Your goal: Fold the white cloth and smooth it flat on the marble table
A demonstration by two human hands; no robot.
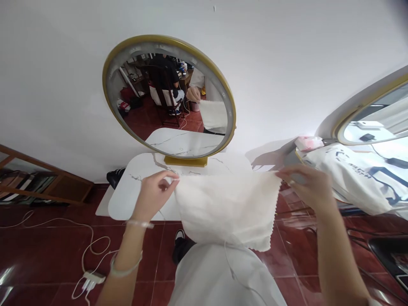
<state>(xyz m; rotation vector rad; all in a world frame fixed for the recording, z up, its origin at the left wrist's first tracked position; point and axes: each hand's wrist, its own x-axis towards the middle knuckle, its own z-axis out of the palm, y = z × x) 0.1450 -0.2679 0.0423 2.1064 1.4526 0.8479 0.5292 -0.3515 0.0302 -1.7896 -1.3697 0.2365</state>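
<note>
A thin white cloth (226,208) with a zigzag-cut edge hangs stretched between my two hands, in front of my body. My left hand (159,189) pinches its upper left corner between thumb and forefinger. At the upper right corner, my right hand (304,182) pinches the cloth the same way. Behind the cloth, partly hidden by it, is a white marble-patterned table (134,187). On that table stands a round gold-framed mirror (178,97), which reflects a hand and part of the cloth.
Another round mirror (379,114) stands at the right, near a pink-and-white tissue pack (308,143) and a printed white fabric (353,178). A wooden shelf (60,182) is at the left. A power strip (94,277) with cables lies on the red tiled floor (153,255).
</note>
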